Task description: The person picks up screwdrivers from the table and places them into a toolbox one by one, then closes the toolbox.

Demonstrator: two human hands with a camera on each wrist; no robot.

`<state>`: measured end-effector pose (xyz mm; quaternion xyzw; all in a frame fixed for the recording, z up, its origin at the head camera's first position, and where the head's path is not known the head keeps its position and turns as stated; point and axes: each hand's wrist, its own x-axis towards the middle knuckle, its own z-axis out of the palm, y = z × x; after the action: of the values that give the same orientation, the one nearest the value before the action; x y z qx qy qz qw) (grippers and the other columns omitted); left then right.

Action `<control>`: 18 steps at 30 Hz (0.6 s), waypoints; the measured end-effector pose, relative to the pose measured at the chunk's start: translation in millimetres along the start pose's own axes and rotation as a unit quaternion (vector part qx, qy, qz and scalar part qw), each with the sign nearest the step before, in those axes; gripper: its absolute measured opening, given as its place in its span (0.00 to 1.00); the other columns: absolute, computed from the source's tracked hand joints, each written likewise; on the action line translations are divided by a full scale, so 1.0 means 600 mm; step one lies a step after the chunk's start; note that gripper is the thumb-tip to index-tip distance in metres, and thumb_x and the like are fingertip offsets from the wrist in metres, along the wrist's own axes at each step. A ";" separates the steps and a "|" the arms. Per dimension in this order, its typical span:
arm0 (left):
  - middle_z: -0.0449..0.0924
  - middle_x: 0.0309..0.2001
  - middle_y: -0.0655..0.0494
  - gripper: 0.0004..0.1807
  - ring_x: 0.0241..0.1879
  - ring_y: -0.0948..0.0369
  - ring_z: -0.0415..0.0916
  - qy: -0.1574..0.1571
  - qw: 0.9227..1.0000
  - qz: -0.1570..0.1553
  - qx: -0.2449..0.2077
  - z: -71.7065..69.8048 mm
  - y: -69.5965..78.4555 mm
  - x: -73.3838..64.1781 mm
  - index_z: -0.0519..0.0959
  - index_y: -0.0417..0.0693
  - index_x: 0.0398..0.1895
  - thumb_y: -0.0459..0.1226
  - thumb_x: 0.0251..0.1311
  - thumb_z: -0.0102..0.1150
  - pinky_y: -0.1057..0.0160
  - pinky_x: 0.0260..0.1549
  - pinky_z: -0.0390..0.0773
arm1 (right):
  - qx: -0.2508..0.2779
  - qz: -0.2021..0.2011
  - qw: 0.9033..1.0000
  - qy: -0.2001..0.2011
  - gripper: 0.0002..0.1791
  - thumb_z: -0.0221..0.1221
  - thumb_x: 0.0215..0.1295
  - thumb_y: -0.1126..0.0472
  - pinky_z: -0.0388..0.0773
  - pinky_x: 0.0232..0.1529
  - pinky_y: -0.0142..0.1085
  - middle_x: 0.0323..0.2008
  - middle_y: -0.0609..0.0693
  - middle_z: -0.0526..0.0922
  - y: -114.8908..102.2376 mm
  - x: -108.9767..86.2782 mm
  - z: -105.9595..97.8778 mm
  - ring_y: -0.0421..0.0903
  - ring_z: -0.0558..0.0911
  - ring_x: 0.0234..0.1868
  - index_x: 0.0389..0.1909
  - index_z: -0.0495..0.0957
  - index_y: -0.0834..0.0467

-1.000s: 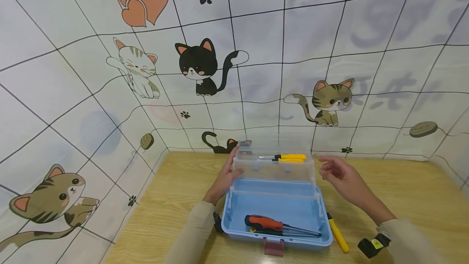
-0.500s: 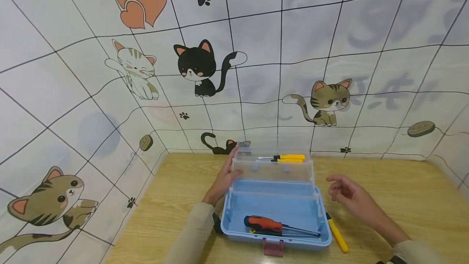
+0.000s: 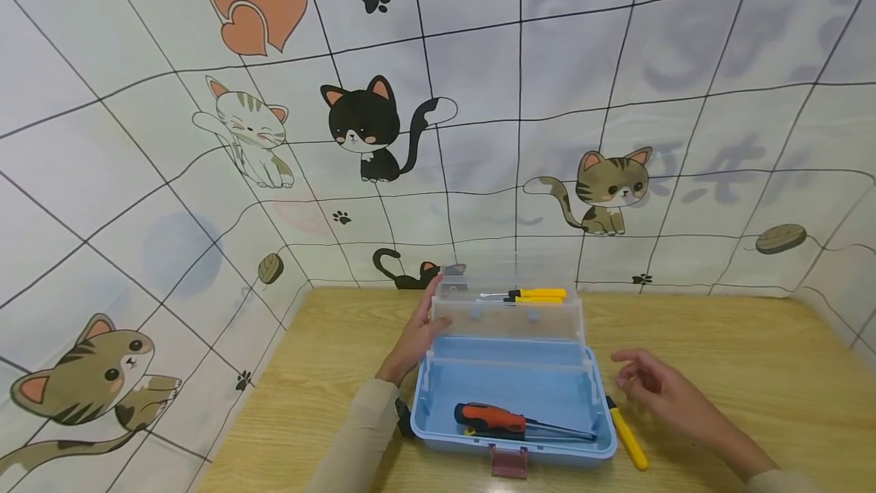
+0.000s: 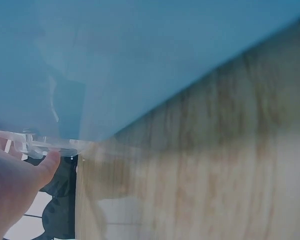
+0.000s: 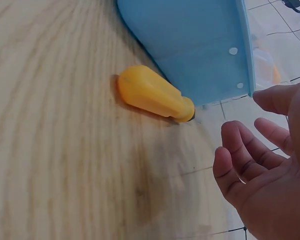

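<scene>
A light-blue toolbox (image 3: 506, 383) stands open on the table, its clear plastic lid (image 3: 506, 322) raised at the back. My left hand (image 3: 413, 337) grips the lid's left edge, thumb on the near face and fingers behind. Two small yellow-handled screwdrivers (image 3: 544, 293) lie in the lid's upper part. Inside the box, a red-and-black screwdriver (image 3: 489, 417) lies along the front wall, partly covering a dark tool with a bit of yellow. My right hand (image 3: 660, 394) hovers empty, fingers loosely bent, right of the box, near a yellow-handled tool (image 5: 152, 95) on the table.
A brown latch (image 3: 509, 462) hangs from the box's front. The wooden table (image 3: 773, 356) extends to both sides. Behind and left stands a white cloth wall (image 3: 479, 151) with grid lines and cartoon cats.
My right hand has drawn back from beside the lid, moving down and toward me to the box's right. The left hand stays on the lid.
</scene>
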<state>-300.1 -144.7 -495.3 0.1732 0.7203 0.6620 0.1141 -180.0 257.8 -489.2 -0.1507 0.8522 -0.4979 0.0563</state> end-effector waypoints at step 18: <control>0.44 0.72 0.53 0.40 0.64 0.48 0.60 -0.016 1.000 -0.015 -0.008 0.005 0.034 -0.012 0.41 0.73 0.72 0.32 0.67 0.45 0.45 0.53 0.71 | 0.035 -0.004 0.997 -0.066 0.24 0.53 0.68 0.62 0.76 0.34 0.30 0.40 0.56 0.77 0.043 -0.020 0.013 0.42 0.76 0.35 0.60 0.61 0.67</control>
<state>-290.6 -143.6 -475.6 0.1720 0.7154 0.6633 0.1366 -172.0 266.7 -516.1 -0.1844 0.8278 -0.5168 0.1163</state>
